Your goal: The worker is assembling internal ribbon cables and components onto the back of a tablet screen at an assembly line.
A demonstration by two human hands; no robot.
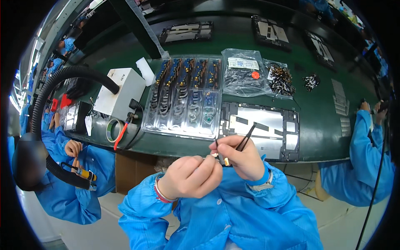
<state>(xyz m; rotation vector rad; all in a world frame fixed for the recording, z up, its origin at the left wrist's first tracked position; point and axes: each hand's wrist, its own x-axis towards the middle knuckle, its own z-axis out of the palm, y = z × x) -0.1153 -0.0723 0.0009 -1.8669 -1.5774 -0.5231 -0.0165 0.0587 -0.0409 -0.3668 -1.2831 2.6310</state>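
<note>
My left hand (191,176) is closed in a pinch on a small dark part with a gold-coloured end (226,161), too small to name exactly. Black tweezers (248,136) rest in my right hand (243,160), their legs pointing up and away over the work. The fingertips of both hands come together around the small part, close to my chest at the table's front edge. Just beyond them lies an opened tablet housing (273,140) with silver plates inside a black frame. My fingers hide some of the small part.
A clear compartment tray (182,134) of small parts stands ahead. Bags (243,85) and loose small parts (311,82) lie beyond the housing. Left are a white box (117,98) with a black hose (62,71) and a tape roll (111,135). Co-workers sit on both sides.
</note>
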